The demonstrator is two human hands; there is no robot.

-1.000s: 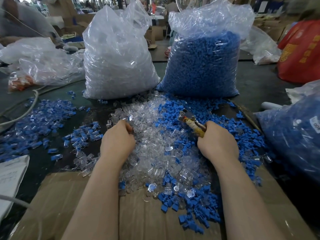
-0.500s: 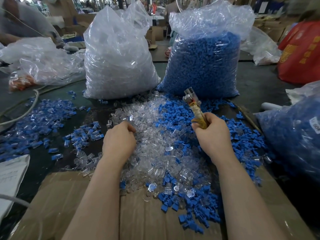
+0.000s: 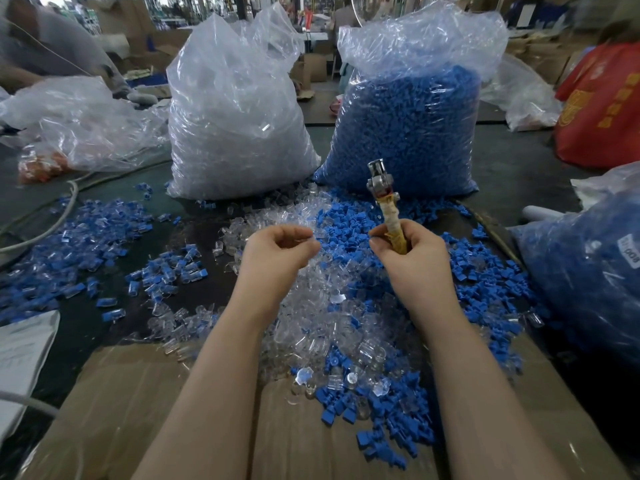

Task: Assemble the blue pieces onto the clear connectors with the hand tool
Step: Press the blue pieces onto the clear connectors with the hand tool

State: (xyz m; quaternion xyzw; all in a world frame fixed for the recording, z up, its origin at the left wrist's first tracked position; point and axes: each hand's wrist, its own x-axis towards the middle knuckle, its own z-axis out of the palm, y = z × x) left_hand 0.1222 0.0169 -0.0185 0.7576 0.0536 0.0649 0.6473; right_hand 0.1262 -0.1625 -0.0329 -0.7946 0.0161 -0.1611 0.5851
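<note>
1. The left hand [image 3: 277,252] is raised over the pile of clear connectors [image 3: 311,327] on the tabletop [image 3: 519,161]; its fingers are curled, probably pinching one clear piece.
2. The hand tool [image 3: 384,202] is gripped upright by the right hand [image 3: 412,258]; alignment with its metal tip is advised.
3. Loose blue pieces [image 3: 349,223] are heaped behind.
4. Only "00" is legible on the right bag's label [image 3: 628,245].

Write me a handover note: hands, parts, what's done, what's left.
Right hand grips the tool upright, head up. Left hand is raised over the mixed pile, fingers curled as if pinching; I can't tell what it holds. Finished pieces lie to the left. Full bags of clear connectors and blue pieces stand behind. Most of the pile is still loose; keep joining pairs.
</note>
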